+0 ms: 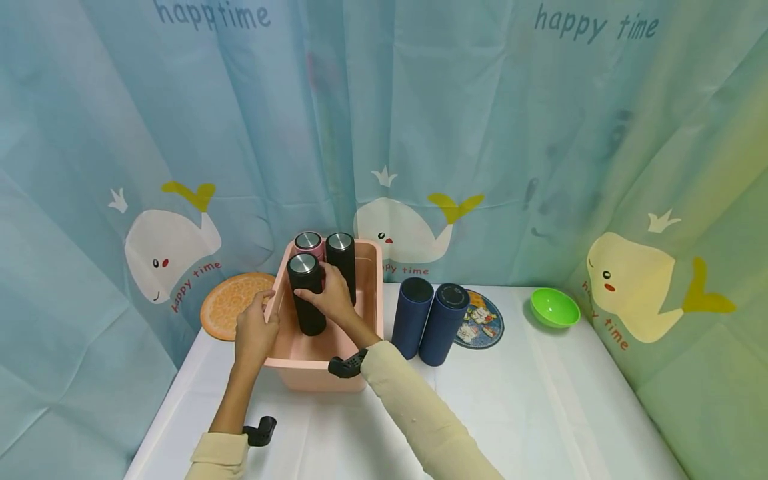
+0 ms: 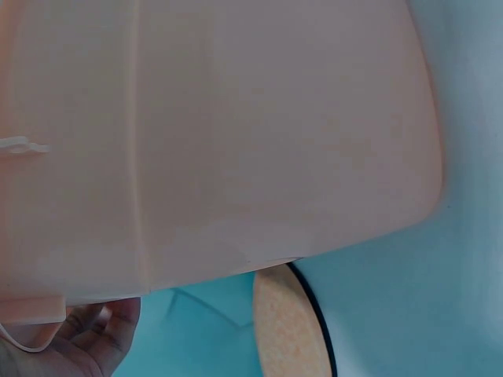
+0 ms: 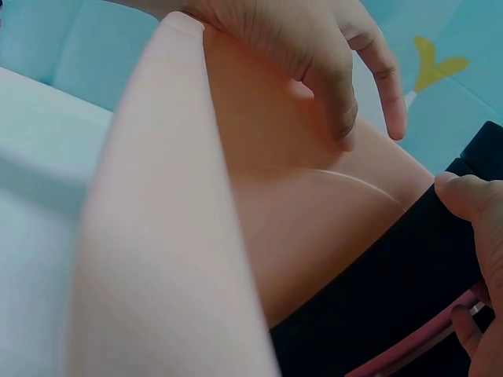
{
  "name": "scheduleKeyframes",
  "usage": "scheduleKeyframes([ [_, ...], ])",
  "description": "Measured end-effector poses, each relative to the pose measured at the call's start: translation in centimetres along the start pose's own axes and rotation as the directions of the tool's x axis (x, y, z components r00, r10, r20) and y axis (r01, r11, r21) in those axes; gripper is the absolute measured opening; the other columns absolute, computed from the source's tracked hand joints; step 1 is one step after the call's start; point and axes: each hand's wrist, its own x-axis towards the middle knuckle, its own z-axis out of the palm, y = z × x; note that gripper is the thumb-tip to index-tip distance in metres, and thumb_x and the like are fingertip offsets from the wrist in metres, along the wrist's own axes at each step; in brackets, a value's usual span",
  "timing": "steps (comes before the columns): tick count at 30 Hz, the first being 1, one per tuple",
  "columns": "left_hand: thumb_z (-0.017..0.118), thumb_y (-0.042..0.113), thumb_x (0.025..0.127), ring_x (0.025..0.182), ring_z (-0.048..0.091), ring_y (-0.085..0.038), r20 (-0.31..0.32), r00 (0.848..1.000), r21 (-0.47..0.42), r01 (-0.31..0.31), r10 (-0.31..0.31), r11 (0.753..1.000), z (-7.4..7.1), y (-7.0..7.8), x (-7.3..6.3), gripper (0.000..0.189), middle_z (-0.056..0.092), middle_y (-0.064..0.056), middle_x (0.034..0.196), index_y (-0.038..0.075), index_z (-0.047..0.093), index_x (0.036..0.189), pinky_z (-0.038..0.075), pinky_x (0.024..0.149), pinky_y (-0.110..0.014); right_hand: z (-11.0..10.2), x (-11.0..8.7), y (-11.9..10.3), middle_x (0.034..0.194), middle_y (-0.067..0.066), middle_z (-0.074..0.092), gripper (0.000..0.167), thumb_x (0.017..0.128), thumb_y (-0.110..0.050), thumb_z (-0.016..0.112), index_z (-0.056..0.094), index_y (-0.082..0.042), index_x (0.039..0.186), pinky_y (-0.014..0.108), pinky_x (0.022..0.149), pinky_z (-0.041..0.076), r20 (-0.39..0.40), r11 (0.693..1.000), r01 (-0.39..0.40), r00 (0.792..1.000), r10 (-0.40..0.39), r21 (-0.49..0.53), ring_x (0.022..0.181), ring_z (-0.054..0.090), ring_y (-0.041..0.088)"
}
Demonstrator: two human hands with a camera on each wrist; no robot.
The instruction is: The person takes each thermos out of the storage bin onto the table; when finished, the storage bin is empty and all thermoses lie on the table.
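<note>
A pink plastic bin (image 1: 318, 381) stands on the table. Its left rim is held by my left hand (image 1: 255, 333); the left wrist view shows its fingers (image 2: 118, 334) curled against the bin's outer side. Inside the bin, my right hand (image 1: 336, 297) grips the upper part of a black thermos bottle (image 1: 309, 313) with a silver lid, upright with a slight tilt. Behind it are a pink thermos bottle (image 1: 309, 241), largely hidden, and another black thermos bottle (image 1: 342, 263). In the right wrist view the thumb (image 3: 464, 192) presses on the gripped bottle (image 3: 377, 271).
Two dark blue bottles (image 1: 414, 317) stand side by side right of the bin. A round patterned mat (image 1: 483, 323) lies partly behind them. Farther right sits a green bowl (image 1: 555, 308). An orange-slice round mat (image 1: 231, 307) is at the left, by the curtain (image 1: 288, 133).
</note>
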Motion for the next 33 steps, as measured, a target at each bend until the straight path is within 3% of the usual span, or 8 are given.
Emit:
scheduleKeyframes([
  [5, 0.058, 0.004, 0.089, 0.097, 0.066, -0.042, 0.005, 1.000, -0.003, 0.005, -0.005, 1.000, 0.04, 0.02, 0.04, 0.044, 0.067, -0.028, 0.111, 0.006, 0.054, 0.133, 0.052, 0.077, -0.054, -0.01, -0.01, 0.01, 0.130, 0.016, 0.057, 0.078, 0.079, -0.035, 0.080, 0.044, -0.003, 0.141, 0.039, 0.099, 0.049, -0.003, 1.000, 0.011, 1.000, -0.011, 0.008, 0.112, 0.058, 0.027],
  [19, 0.059, 0.006, 0.089, 0.086, 0.066, -0.037, 0.015, 1.000, 0.004, 0.014, -0.014, 1.000, -0.06, 0.11, -0.04, 0.044, 0.069, -0.025, 0.108, 0.007, 0.054, 0.133, 0.051, 0.067, -0.048, -0.06, -0.12, -0.05, 0.130, 0.016, 0.055, 0.078, 0.078, -0.036, 0.080, 0.046, 0.000, 0.139, 0.042, 0.101, 0.047, 0.002, 0.999, 0.037, 0.999, -0.037, -0.024, 0.116, 0.057, 0.027],
  [33, 0.059, 0.004, 0.089, 0.093, 0.066, -0.041, 0.004, 1.000, -0.003, 0.010, -0.010, 1.000, -0.12, 0.29, -0.11, 0.043, 0.068, -0.027, 0.108, 0.006, 0.055, 0.131, 0.052, 0.074, -0.054, -0.27, -0.38, -0.34, 0.129, 0.018, 0.063, 0.076, 0.076, -0.031, 0.084, 0.048, 0.000, 0.135, 0.037, 0.094, 0.053, 0.013, 0.995, 0.098, 0.995, -0.098, 0.014, 0.112, 0.065, 0.027],
])
